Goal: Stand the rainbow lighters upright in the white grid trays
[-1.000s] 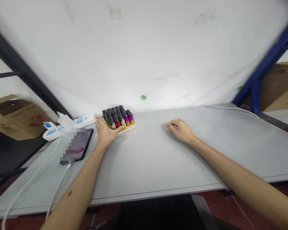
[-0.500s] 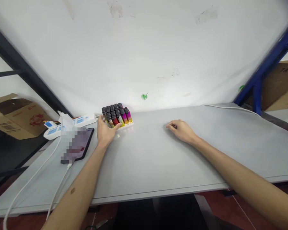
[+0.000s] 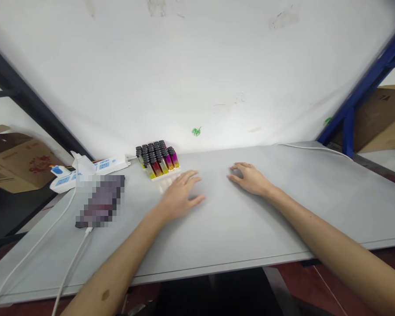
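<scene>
Several lighters with black tops and yellow, red and purple bodies stand upright, packed together in a white tray against the wall. My left hand is just in front and to the right of them, slightly blurred. Its fingers are spread, with nothing in them, and it is apart from the tray. Over the middle of the grey table, my right hand rests low with its fingers loosely curved and the thumb apart. It holds nothing.
On the left lie a phone with a white cable and a white power strip. Cardboard boxes stand beyond both table ends. A blue metal frame rises at the right, and another white cable runs along the back.
My left hand has let go of the lighters' tray and moved right and nearer to me, its fingers opening. My right hand's fingers have spread slightly. The view has shifted a little.
</scene>
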`<state>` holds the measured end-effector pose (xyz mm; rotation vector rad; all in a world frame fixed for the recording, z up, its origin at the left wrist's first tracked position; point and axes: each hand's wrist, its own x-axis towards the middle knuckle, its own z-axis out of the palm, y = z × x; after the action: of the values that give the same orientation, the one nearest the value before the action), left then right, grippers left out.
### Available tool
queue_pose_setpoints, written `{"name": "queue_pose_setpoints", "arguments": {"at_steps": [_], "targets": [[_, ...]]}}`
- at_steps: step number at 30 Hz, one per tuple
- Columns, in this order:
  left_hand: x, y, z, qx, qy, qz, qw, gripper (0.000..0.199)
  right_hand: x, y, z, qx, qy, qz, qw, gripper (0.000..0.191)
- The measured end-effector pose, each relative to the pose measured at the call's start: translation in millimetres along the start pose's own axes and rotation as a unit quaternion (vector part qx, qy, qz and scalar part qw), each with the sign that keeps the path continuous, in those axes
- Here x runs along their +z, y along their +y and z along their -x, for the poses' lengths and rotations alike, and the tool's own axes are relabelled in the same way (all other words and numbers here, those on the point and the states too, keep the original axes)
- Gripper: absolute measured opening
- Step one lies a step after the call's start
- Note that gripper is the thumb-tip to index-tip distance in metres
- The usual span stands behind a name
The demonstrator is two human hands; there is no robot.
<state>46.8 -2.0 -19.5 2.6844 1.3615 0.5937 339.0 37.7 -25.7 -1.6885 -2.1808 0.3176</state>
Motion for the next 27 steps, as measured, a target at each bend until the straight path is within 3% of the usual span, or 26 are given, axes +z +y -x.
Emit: {"name": "queue_pose_setpoints", "arguments": {"at_steps": [3,7,27], "targets": [[3.9,2.8,2.4,-0.002,-0.072,0.017,0.997,0.052,-1.4,3.5,-1.0,-0.005,-0.003,0.003,1.000,0.047],[-1.9,-2.4,4.3,-0.014,-0.094,0.028,0.995,0.053,-2.4,4.9,-1.5,-0.015,-0.008,0.020,1.000,0.047],[-3.2,-5.5,4.7,-0.028,-0.098,0.051,0.993,0.052,-5.3,4.9,0.6,-0.026,-0.022,0.025,0.999,0.048]]}}
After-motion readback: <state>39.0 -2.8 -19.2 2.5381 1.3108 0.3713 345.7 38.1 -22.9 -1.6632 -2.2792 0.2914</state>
